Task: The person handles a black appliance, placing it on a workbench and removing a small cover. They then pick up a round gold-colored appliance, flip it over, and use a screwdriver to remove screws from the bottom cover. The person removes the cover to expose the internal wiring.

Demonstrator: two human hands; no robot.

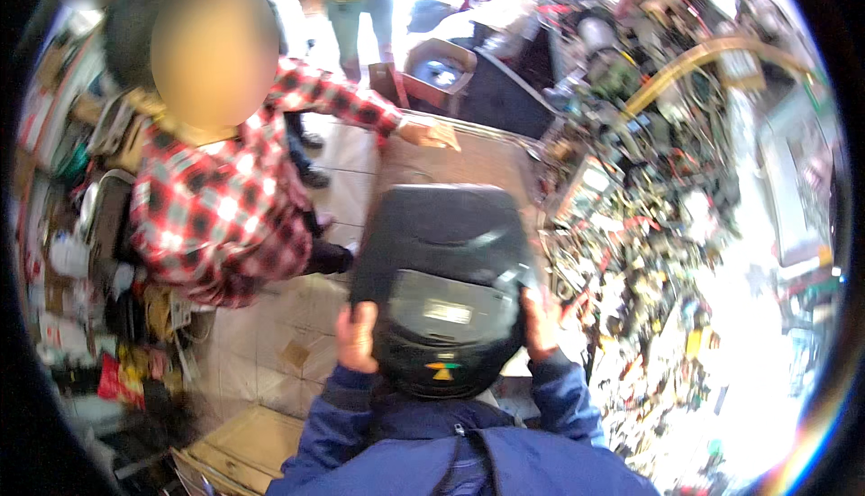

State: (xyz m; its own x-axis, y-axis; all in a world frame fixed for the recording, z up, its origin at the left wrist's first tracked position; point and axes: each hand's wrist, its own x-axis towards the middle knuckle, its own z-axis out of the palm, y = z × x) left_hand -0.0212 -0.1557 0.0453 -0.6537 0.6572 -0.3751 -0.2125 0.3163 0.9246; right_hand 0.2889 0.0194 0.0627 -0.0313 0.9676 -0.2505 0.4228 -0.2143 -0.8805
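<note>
Evenly, left hand (358, 336) and right hand (541, 323) clasp opposite sides of bulky black case (450, 242), grip as wide as its body, partly hidden; case overlaps brown worktop (494, 161) in view, support underneath unclear. Best press both sides equally, case level, clear of co-worker's hand (429, 133).

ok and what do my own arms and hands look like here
Your left hand and right hand look bare, with no gloves. Both arms are in long navy-blue sleeves, creased and loose, ending at the wrists in darker cuffs. I see no marking on the sleeves, though the blur could hide small details such as a ring.
</note>
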